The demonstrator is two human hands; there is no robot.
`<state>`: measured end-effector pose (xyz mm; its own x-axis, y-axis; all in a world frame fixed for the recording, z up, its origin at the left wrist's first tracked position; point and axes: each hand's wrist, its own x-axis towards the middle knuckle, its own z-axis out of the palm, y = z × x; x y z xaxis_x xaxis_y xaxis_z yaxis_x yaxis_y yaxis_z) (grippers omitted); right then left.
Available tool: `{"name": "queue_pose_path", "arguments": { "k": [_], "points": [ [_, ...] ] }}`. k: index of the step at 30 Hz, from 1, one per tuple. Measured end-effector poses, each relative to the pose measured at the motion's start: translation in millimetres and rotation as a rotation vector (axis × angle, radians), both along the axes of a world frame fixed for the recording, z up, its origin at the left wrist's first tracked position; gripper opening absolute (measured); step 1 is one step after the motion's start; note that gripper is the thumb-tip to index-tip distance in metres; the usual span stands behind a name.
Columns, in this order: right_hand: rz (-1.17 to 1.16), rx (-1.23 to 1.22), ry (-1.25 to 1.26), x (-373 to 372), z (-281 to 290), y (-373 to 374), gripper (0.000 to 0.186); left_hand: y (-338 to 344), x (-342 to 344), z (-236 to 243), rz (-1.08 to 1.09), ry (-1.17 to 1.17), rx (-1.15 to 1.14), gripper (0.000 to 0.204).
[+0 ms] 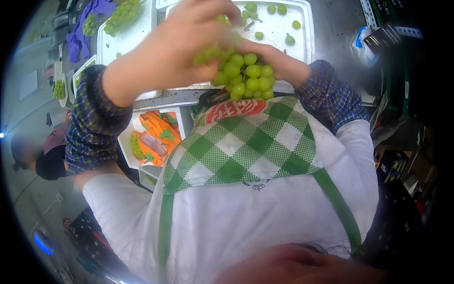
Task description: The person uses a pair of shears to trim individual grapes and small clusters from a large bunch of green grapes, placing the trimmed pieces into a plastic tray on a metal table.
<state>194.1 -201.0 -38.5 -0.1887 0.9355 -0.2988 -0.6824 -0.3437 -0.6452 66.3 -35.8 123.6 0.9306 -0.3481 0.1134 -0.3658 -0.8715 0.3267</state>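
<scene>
A bunch of green grapes (248,75) hangs in front of my chest, over the near edge of a white tray (306,33). My right hand (269,57) grips it from the right, its fingers hidden behind the fruit. Curled and slightly smeared by motion, my left hand (201,35) is at the upper left of the bunch. Whatever its fingers pinch is hidden. Several loose grapes (290,39) and small stem bits are scattered in the tray beyond my hands.
Left of that tray, another white tray (127,45) holds a grape bunch (124,16), with purple gloves (85,31) beside it. Below the counter edge sits a white bin (182,124) with an orange bag (161,135). A person (49,151) is at far left.
</scene>
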Motion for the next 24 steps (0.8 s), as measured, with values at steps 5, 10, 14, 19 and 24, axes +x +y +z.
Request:
{"name": "queue_pose_path", "arguments": {
  "k": [5, 10, 14, 19, 24],
  "points": [
    [-0.09, 0.045, 0.114, 6.0, -9.8, -9.4, 0.061, 23.8, -14.6, 16.1, 0.248, -0.081, -0.032, 0.021],
    [-0.165, 0.063, 0.236, 8.6, -23.5, -11.9, 0.06, 22.3, -30.3, -12.5, 0.451, -0.081, -0.079, 0.015],
    [-0.192, 0.096, 0.26, 9.6, -30.1, -14.5, 0.06, 18.2, -38.4, -18.5, 0.453, -0.077, -0.164, 0.011],
    [-0.246, 0.058, 0.418, 13.0, -34.2, -15.6, 0.061, 7.6, -43.2, -33.0, 0.375, -0.147, -0.256, 0.018],
    [-0.294, 0.14, 0.516, 15.7, -40.0, -13.2, 0.064, -10.6, -45.2, -56.9, 0.428, -0.14, -0.347, 0.012]
  ]
}}
